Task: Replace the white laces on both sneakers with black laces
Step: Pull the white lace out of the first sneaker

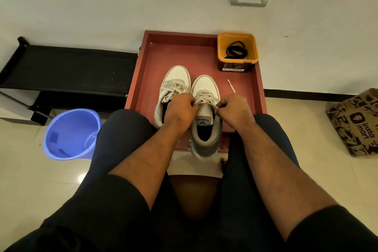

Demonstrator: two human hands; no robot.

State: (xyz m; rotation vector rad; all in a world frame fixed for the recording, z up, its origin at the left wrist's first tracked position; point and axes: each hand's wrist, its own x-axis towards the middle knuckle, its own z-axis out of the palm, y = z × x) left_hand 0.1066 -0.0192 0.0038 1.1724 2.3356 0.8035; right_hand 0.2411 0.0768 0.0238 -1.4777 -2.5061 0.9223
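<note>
White flat lace (205, 100) on right grey-white leather sneaker (205, 116), in red wooden tray (147, 80). Pinched by curled left hand (181, 107) fingers and right hand (232, 108) fingers, probably to pull loose. Left sneaker (172, 88) laced, beside. Black laces (236, 49) coiled in yellow plastic tub (237, 61), ready near far corner.

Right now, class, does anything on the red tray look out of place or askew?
Yes. The right sneaker sits askew: its heel overhangs the red tray's near edge, while the left sneaker lies fully on it. A small pale stick-like item also lies loose on the tray; what it is cannot be told.
</note>
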